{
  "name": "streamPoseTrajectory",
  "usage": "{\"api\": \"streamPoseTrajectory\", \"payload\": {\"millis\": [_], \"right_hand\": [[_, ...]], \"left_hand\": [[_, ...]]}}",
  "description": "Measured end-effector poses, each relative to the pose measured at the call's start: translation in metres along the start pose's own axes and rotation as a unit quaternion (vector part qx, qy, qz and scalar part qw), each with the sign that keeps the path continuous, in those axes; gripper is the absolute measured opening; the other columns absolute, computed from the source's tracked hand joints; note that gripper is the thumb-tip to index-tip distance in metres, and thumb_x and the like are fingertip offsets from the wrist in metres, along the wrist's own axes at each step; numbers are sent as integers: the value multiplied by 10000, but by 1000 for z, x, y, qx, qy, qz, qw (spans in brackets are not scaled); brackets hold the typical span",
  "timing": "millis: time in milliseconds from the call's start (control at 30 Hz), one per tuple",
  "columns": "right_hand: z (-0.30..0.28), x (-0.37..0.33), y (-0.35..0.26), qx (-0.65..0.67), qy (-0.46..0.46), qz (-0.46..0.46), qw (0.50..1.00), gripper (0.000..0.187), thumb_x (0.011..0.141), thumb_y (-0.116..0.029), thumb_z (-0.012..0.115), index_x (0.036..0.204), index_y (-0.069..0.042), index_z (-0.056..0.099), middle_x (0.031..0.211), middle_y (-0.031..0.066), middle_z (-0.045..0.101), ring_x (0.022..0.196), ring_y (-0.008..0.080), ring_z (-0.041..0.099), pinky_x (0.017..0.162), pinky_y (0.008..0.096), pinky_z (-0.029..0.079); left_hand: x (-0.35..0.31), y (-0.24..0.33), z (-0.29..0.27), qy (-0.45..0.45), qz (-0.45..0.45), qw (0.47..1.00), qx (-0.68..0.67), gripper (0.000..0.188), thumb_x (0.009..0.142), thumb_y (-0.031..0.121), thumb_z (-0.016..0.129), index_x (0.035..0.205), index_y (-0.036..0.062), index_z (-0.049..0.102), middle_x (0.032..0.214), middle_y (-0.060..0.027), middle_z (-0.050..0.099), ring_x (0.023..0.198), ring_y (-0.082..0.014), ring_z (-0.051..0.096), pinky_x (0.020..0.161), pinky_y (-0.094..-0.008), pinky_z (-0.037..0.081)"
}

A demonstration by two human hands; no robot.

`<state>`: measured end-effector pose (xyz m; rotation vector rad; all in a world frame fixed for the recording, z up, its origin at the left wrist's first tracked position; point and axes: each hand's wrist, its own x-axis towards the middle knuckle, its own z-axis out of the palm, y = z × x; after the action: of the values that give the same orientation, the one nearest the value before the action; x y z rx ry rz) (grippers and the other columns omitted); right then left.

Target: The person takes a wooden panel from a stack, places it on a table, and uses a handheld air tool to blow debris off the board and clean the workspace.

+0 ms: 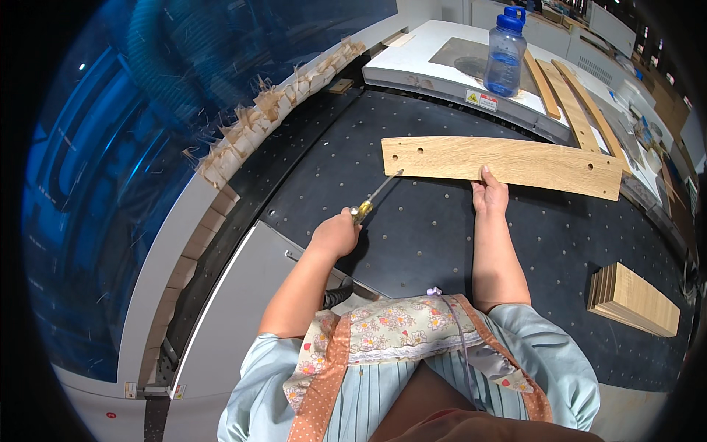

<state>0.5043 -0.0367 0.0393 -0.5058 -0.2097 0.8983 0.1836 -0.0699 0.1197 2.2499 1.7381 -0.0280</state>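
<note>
My left hand point(335, 234) is wrapped round an air blow gun point(362, 211) with a yellow body and a thin metal nozzle. The nozzle's tip is at the lower edge of a long, light wooden board point(508, 160), near its left end. Dark round holes show at both ends of the board. My right hand point(490, 195) grips that board at the middle of its near edge, thumb on the top face and fingers mostly hidden beneath. The board is held above a black perforated table point(420, 236).
Stacked short wooden boards point(635, 300) lie at the right. A blue-capped water bottle point(506, 55) and long wooden strips point(567, 103) rest on the white machine surface beyond. Along the left runs a blue-windowed machine cover point(96, 206) with a ragged strip curtain point(272, 107). A black hose point(339, 293) passes by my left forearm.
</note>
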Motion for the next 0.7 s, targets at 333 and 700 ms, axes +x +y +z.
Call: {"api": "streamPoseTrajectory", "payload": {"millis": [333, 700], "right_hand": [[3, -4, -1, 1, -12, -2, 1000, 383, 804, 71, 618, 1169, 2, 522, 1069, 108, 599, 947, 226, 604, 881, 452, 482], [30, -10, -46, -106, -22, -130, 986, 309, 784, 43, 661, 1080, 31, 574, 990, 108, 623, 840, 190, 607, 732, 318, 488]], "left_hand": [[-1, 1, 10, 21, 2, 999, -26, 333, 896, 265, 524, 1062, -19, 477, 916, -246, 636, 882, -413, 606, 769, -475, 481], [-32, -57, 8, -11, 10, 999, -30, 402, 893, 305, 547, 1100, -28, 458, 875, -264, 624, 873, -439, 587, 743, -483, 465]]}}
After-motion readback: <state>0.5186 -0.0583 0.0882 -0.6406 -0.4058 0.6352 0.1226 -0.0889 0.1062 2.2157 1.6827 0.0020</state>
